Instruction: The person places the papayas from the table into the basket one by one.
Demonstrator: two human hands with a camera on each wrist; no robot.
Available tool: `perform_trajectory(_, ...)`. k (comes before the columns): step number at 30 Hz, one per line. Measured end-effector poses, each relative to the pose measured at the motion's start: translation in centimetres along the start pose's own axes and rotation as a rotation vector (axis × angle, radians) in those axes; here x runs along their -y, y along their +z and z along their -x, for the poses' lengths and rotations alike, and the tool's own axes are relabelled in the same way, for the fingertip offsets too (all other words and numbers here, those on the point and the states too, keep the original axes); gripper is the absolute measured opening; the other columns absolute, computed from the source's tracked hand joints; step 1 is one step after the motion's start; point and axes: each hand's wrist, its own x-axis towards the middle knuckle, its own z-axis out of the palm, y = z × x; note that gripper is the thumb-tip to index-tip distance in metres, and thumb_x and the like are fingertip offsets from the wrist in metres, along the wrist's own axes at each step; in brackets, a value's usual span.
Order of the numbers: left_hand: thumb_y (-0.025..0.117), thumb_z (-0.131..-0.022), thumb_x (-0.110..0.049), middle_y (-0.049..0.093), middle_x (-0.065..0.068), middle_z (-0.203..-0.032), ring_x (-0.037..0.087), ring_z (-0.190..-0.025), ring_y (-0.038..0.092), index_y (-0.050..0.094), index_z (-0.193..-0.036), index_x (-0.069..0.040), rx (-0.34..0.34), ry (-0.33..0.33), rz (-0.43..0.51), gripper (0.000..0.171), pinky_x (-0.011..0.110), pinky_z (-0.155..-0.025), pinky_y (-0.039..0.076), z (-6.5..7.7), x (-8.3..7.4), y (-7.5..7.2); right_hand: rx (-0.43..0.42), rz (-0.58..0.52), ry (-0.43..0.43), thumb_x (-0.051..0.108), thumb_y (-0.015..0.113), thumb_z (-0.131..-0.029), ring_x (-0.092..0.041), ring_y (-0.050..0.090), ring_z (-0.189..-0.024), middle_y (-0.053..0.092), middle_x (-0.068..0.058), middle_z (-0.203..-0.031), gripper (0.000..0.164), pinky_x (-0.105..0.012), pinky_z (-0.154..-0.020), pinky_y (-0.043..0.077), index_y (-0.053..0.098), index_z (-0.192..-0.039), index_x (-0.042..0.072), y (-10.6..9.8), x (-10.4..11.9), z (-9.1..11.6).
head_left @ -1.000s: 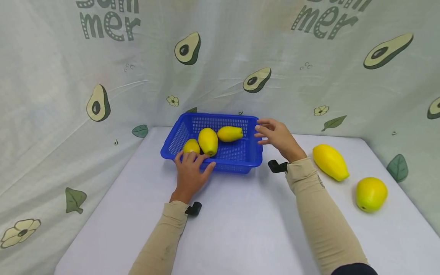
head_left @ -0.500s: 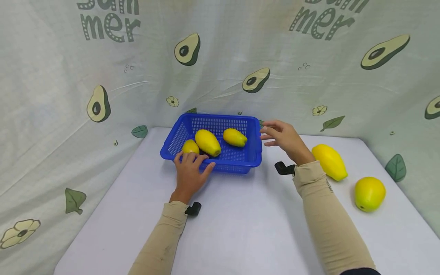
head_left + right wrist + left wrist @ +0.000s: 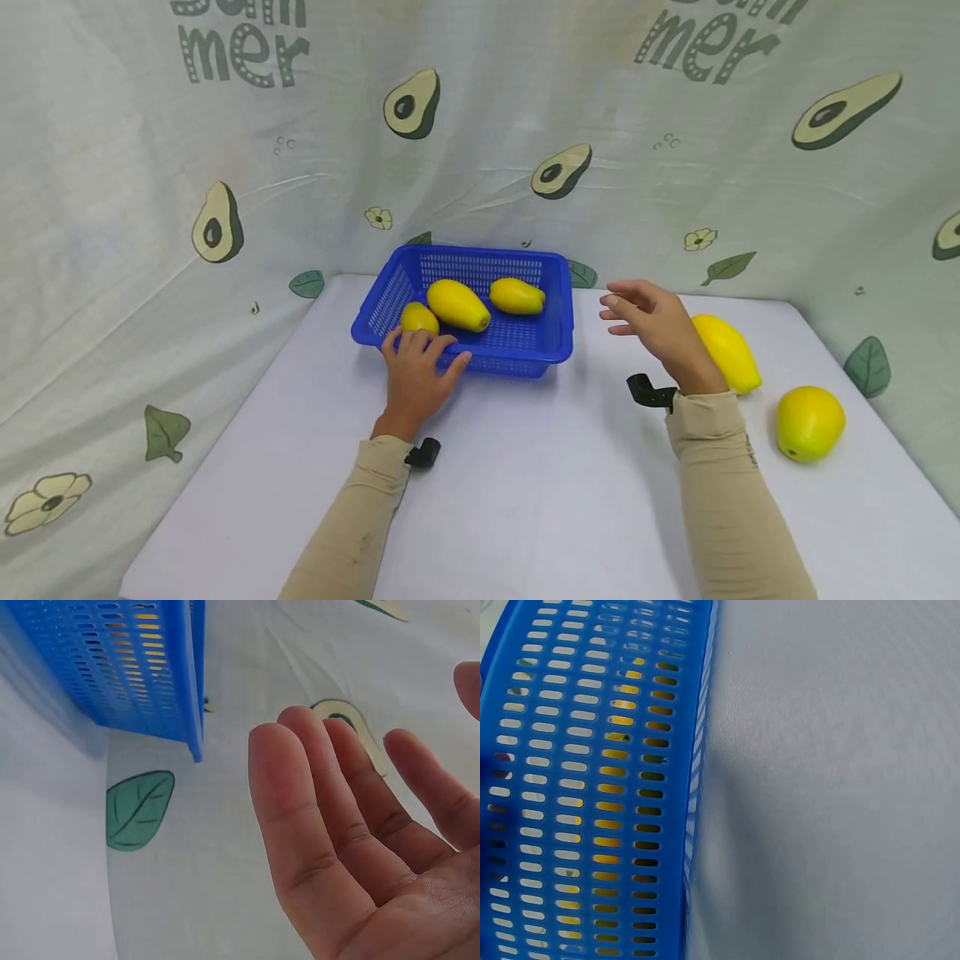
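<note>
A blue plastic mesh basket stands at the back of the table. Three yellow fruits lie in it: a long papaya-like fruit, a smaller long fruit to its right, and a fruit at the left, partly behind my fingers. My left hand grips the basket's near rim, fingers bent over it. Right of the basket, my right hand hovers with relaxed fingers and holds nothing; the right wrist view shows its bare palm. Through the mesh wall, the left wrist view shows bits of yellow.
On the right side of the white table lie a long yellow fruit, partly behind my right wrist, and a rounder yellow fruit. A printed cloth hangs behind and around the table.
My right hand has moved away from the basket, to the right and nearer. The two long fruits inside have rolled and turned, the smaller one shifting right. My left hand has stayed on the rim.
</note>
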Motion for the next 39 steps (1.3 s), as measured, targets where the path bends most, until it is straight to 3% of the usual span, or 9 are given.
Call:
perform_trajectory(5,0.062,-0.095,-0.050,0.060,0.008,-0.094,0.031,-0.102,0.055,0.073,-0.107,-0.012,-0.006,0.004,0.011,0.042,0.059,-0.108,0.022,-0.1,-0.2,0.0,-0.028,0.049,0.014,0.041,0.063,-0.098,-0.018,0.067,-0.104,0.062,-0.013,-0.130,0.053,-0.034,-0.085,0.057,0.054,-0.138,0.007,-0.7,-0.1,1.2)
perform_trajectory(12,0.064,-0.094,-0.049,0.060,0.010,-0.094,0.032,-0.104,0.054,0.073,-0.106,-0.011,-0.022,0.000,0.017,0.041,0.059,-0.108,0.021,-0.2,-0.1,-0.2,-0.068,0.156,0.013,0.047,0.060,-0.098,-0.016,0.067,-0.102,0.061,-0.011,-0.128,0.058,-0.023,-0.080,0.055,0.053,-0.140,0.008,-1.9,0.0,1.7)
perform_trajectory(21,0.060,-0.095,-0.053,0.059,0.009,-0.092,0.031,-0.101,0.055,0.073,-0.107,-0.012,-0.026,0.009,-0.001,0.044,0.059,-0.108,0.022,-0.2,0.2,-0.1,-0.145,0.431,0.062,0.054,0.050,-0.099,-0.038,0.058,-0.118,0.057,-0.019,-0.135,0.065,-0.053,-0.092,0.046,0.049,-0.145,0.008,-4.1,-1.5,2.4)
perform_trajectory(26,0.063,-0.094,-0.051,0.059,0.009,-0.091,0.031,-0.099,0.055,0.073,-0.106,-0.011,-0.036,0.024,0.015,0.043,0.060,-0.107,0.023,-0.3,0.1,-0.4,-0.209,0.477,0.058,0.051,0.050,-0.100,-0.041,0.058,-0.118,0.059,-0.022,-0.133,0.063,-0.056,-0.098,0.042,0.050,-0.144,0.005,-5.2,-2.6,2.5)
perform_trajectory(34,0.057,-0.097,-0.054,0.059,0.009,-0.094,0.031,-0.102,0.053,0.072,-0.109,-0.012,-0.001,0.016,0.012,0.046,0.059,-0.108,0.022,-0.4,0.2,-0.3,-0.243,0.516,0.194,0.054,0.044,-0.101,-0.046,0.048,-0.125,0.050,-0.026,-0.140,0.071,-0.062,-0.101,0.041,0.041,-0.151,0.004,-7.0,-3.7,3.0)
perform_trajectory(39,0.055,-0.097,-0.055,0.060,0.009,-0.095,0.031,-0.104,0.054,0.073,-0.110,-0.012,0.003,0.009,0.008,0.048,0.060,-0.109,0.021,-0.3,0.2,-0.2,-0.278,0.534,0.207,0.051,0.043,-0.102,-0.048,0.046,-0.126,0.049,-0.028,-0.140,0.069,-0.062,-0.101,0.040,0.042,-0.148,0.000,-7.8,-4.5,3.1)
